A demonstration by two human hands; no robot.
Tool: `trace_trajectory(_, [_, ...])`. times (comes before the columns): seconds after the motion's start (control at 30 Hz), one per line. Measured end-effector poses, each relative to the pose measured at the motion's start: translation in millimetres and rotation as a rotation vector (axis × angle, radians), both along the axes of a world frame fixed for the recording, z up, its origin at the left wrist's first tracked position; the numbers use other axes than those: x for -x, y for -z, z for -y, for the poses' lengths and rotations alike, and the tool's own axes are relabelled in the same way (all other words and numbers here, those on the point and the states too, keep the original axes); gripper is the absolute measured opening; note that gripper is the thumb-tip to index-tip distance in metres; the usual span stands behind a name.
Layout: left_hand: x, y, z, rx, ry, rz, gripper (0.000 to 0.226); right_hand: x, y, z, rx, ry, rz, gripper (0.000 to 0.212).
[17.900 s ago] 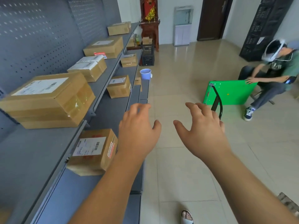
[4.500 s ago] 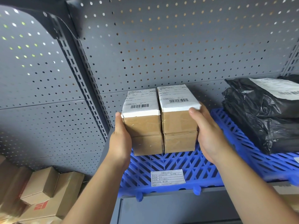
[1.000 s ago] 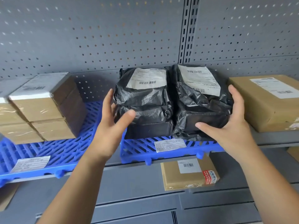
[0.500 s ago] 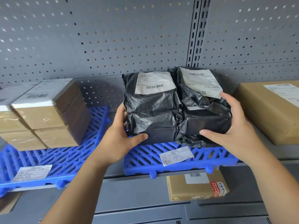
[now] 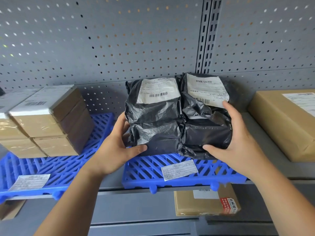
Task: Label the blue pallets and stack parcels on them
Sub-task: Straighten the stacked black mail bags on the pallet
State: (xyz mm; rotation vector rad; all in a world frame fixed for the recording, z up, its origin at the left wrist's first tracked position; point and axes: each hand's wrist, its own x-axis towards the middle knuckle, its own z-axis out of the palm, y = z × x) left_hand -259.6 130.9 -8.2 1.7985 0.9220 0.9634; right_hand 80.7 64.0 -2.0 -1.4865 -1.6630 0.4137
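1. Head view, my left hand: the fingers lie up the outer side of the left black stack and the thumb hooks across its lower front. It grips that corner.
2. My right hand: the fingers wrap round the outer side of the right black stack and the thumb lies along its lower front edge. It grips likewise.
3. Black stacks: two columns of black poly-bag parcels, side by side and touching, each topped with a white barcode sheet. Each appears two high. They sit toward the back of the right blue pallet, close to the pegboard panel.
4. Right blue pallet: lies on the grey shelf, with a white printed label on its front grating.
5. Left blue pallet: on the same shelf, near the right one. It carries taped brown boxes stacked two high and has its own pallet label at the front.
6. Large cardboard box: directly on the shelf, to the right of the right blue pallet.
7. Small brown box: on the tier below, under the right blue pallet, with a red sticker on it.
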Motion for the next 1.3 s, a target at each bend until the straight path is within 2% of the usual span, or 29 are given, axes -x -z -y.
trace_trajectory(0.17, [-4.2, -2.7, 4.4, -0.032, -0.021, 0.041, 0.108, -5.1, -10.7, 0.2, -0.004, -0.016, -0.293, 0.110])
trace_trajectory(0.37, [-19.9, -10.8, 4.7, -0.104, -0.076, 0.142, 0.122, -4.5, -25.5, -12.0, -0.083, 0.002, -0.271, 0.092])
trace_trajectory(0.63, [-23.4, -13.5, -6.5, -0.151, -0.105, 0.135, 0.089, 1.3, -24.4, -18.1, -0.084, 0.001, -0.216, 0.055])
trace_trajectory(0.9, [-22.2, -20.2, -9.1, -0.120, -0.106, 0.187, 0.074, -1.6, -33.1, -17.8, -0.119, 0.065, -0.277, 0.025])
trace_trajectory(1.1, [-21.0, -25.1, -7.5, -0.094, -0.078, 0.216, 0.069, -15.2, -35.1, -11.6, -0.154, -0.003, -0.336, 0.036])
trace_trajectory(1.2, [-20.0, -24.8, -8.6, -0.098, -0.066, 0.201, 0.067, -21.1, -33.9, -10.5, -0.159, -0.095, -0.337, 0.025])
trace_trajectory(1.3, [-20.0, -25.8, -8.8, -0.094, -0.071, 0.198, 0.067, -25.6, -29.3, -14.2, -0.063, -0.273, -0.331, 0.042])
